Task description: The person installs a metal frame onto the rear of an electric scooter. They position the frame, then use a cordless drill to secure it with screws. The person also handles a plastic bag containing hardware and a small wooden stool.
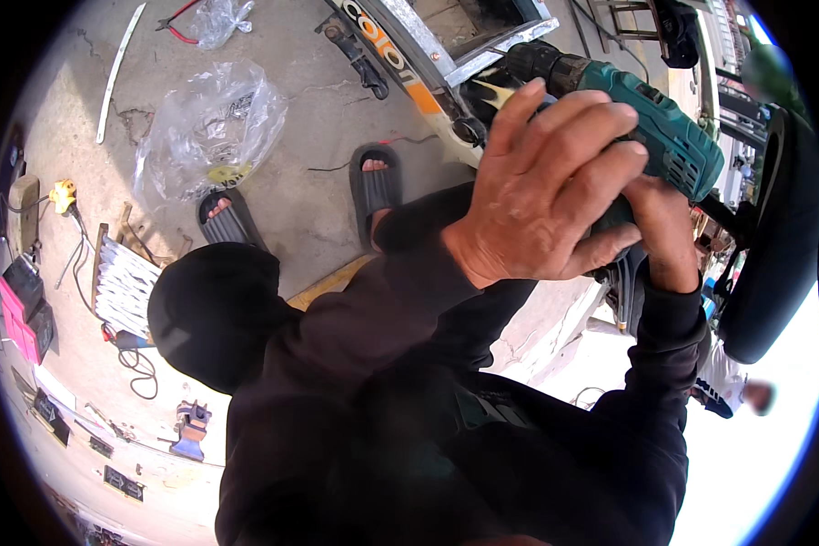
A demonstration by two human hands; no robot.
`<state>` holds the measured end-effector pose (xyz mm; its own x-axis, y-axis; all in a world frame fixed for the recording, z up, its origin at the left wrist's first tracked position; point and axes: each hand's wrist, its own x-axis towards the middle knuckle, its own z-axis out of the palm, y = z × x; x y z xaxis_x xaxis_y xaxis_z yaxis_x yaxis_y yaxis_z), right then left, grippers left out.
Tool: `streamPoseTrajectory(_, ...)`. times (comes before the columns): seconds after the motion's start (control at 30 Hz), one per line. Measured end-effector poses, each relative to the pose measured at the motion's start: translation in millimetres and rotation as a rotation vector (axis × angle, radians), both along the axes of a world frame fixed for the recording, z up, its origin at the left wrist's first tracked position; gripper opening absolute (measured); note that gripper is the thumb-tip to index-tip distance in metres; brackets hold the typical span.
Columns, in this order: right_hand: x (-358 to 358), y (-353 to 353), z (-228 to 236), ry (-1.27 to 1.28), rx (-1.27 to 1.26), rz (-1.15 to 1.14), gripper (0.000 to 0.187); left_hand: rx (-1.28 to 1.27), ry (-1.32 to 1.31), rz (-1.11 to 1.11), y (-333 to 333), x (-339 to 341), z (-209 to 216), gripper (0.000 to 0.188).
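A teal and black cordless drill (660,123) is held up at the upper right. Its black chuck (532,62) points left, close to a white metal frame (496,56); whether the tip touches it I cannot tell. My right hand (666,223) is wrapped round the drill's handle, mostly hidden behind my other hand. My left hand (555,187) is closed over the drill's near side with bent fingers, one finger lifted apart near the chuck. A panel with orange and dark lettering (387,41) runs along the frame.
A clear plastic bag (214,132) and a pale strip (118,73) lie on concrete beside my slippered feet. Left are a woven stool (132,287), a pink and black case (27,309) and a blue vise (191,428). A black rounded part (773,246) stands right; another person is beyond.
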<state>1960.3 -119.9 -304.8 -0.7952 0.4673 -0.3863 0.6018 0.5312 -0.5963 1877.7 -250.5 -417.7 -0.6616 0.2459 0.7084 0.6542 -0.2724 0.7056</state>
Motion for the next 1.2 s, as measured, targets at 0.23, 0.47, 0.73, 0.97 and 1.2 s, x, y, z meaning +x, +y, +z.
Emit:
streamPoseTrajectory(0.23,17,-41,8,0.302,-0.318,-0.360,0.028,-0.695,-0.686,0.217,-75,-9,-219,0.023)
streamPoseTrajectory(0.47,41,-86,-20,0.418,-0.493,-0.494,0.036,-0.937,-0.929,0.123,-113,13,-301,0.024)
streamPoseTrajectory(0.73,73,-104,-10,0.423,-0.700,-0.634,0.041,-1.057,-0.996,-0.005,-118,33,-327,0.030)
streamPoseTrajectory(0.97,155,-135,-13,0.579,-1.009,-0.604,0.030,-0.895,-1.354,-0.291,-118,63,-363,0.017)
streamPoseTrajectory(1.2,227,-181,-36,0.884,-1.112,-0.619,0.028,-0.953,-1.241,-0.491,-103,49,-353,0.022)
